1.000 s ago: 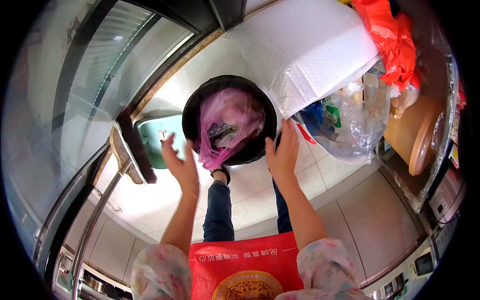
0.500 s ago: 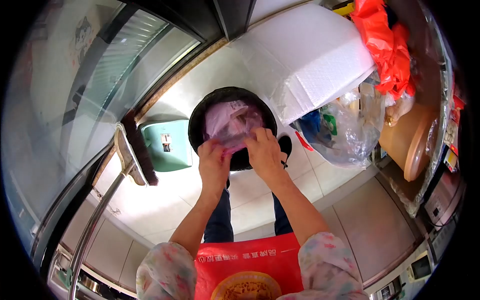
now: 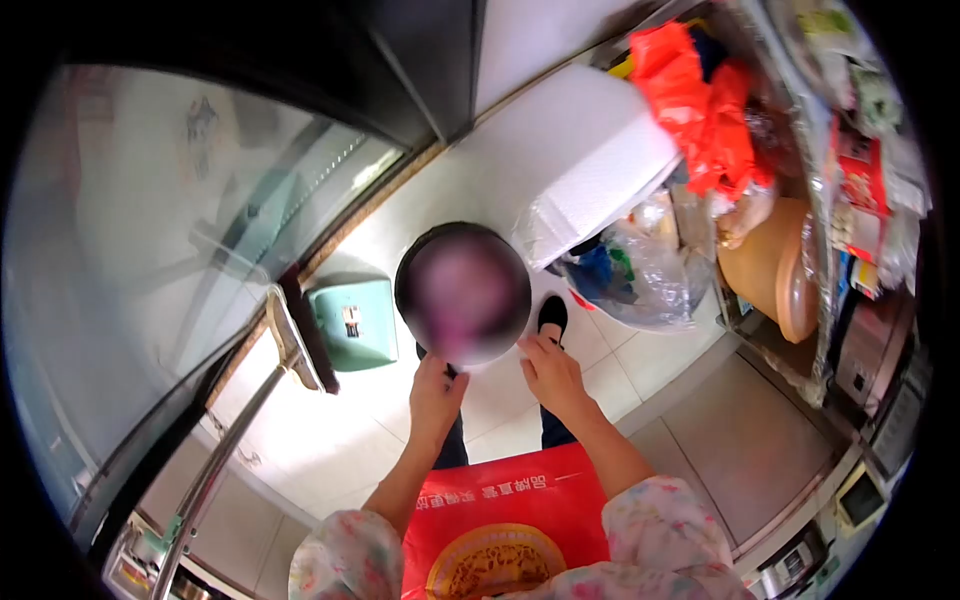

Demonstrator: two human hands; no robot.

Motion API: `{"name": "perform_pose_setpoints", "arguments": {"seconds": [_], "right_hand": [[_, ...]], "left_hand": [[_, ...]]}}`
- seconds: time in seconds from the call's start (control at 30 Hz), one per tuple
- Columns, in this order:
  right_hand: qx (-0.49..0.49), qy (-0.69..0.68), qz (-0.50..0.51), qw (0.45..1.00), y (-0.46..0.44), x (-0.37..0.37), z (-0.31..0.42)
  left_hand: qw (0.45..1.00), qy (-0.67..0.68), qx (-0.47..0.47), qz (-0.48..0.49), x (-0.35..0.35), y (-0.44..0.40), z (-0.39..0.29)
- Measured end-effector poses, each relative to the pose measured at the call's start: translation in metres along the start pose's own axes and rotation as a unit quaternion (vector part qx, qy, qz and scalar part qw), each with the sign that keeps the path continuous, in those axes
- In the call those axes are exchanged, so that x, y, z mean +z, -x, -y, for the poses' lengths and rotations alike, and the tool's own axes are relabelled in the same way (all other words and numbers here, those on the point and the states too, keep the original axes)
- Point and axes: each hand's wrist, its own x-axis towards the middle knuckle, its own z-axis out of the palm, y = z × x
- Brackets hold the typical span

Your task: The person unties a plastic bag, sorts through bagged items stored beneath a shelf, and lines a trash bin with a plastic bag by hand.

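Observation:
A round black bin [image 3: 402, 290] stands on the floor in front of me. Inside it is a blurred pink-purple plastic bag [image 3: 462, 285], whose details cannot be made out. My left hand [image 3: 436, 402] is just below the bin's near rim, thumb and fingers apart, nothing visible in it. To the right, my right hand [image 3: 553, 376] has its fingertips close to the near right rim and its thumb apart; whether they touch the rim is unclear. Over my front hangs a red apron [image 3: 570, 485] with white lettering and a picture of a food bowl.
A green dustpan [image 3: 370, 325] and a broom [image 3: 300, 340] stand left of the bin, near a glass door [image 3: 130, 250]. To the right lie white bubble wrap [image 3: 600, 150], a clear plastic bag [image 3: 660, 280], a red plastic bag [image 3: 690, 110] and an orange-brown basin [image 3: 775, 270].
Both hands have come off the pink bag and drawn back toward me, moving further apart. The bag has dropped lower inside the bin. My view has shifted slightly.

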Motion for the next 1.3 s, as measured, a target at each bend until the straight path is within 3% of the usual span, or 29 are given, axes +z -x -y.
{"name": "perform_pose_setpoints", "arguments": {"seconds": [0.1, 0.17, 0.3, 0.43, 0.5, 0.57, 0.77, 0.87, 0.97, 1.1, 1.2, 1.3], "right_hand": [[0.049, 0.009, 0.036, 0.998, 0.049, -0.036, 0.005], [0.074, 0.004, 0.021, 0.997, 0.093, -0.057, 0.009], [0.125, -0.013, -0.121, 0.985, 0.196, -0.094, 0.032], [0.177, -0.007, -0.212, 0.961, 0.281, -0.100, 0.066], [0.170, -0.020, -0.249, 0.953, 0.306, -0.087, 0.082], [0.207, -0.097, -0.223, 0.948, 0.316, -0.072, 0.102], [0.132, -0.030, -0.168, 0.976, 0.275, 0.029, 0.101], [0.114, -0.094, -0.178, 0.973, 0.246, 0.048, 0.119], [0.112, -0.113, -0.158, 0.975, 0.204, 0.076, 0.119], [0.106, -0.123, -0.171, 0.972, 0.120, 0.112, 0.095], [0.116, -0.098, -0.197, 0.969, 0.050, 0.120, 0.073], [0.114, -0.086, -0.170, 0.975, 0.002, 0.114, 0.054]], "left_hand": [[0.993, 0.083, -0.086, -0.012, -0.035, 0.037, -0.002], [0.989, 0.114, -0.090, -0.008, -0.066, 0.051, -0.004], [0.982, 0.189, -0.021, 0.003, -0.129, 0.059, -0.009], [0.962, 0.262, 0.069, 0.044, -0.195, 0.087, -0.060], [0.970, 0.223, 0.090, 0.024, -0.208, 0.095, -0.064], [0.979, 0.159, 0.115, 0.049, -0.207, 0.093, -0.051], [0.983, -0.026, 0.160, 0.086, -0.133, 0.075, 0.009], [0.955, -0.057, 0.285, 0.062, -0.084, 0.051, 0.057], [0.924, -0.199, 0.313, 0.090, -0.069, 0.056, 0.029], [0.894, -0.231, 0.376, 0.077, -0.037, 0.008, 0.033], [0.873, -0.165, 0.449, 0.094, -0.013, -0.032, 0.024], [0.800, -0.216, 0.548, 0.118, 0.010, -0.078, 0.033]]}}
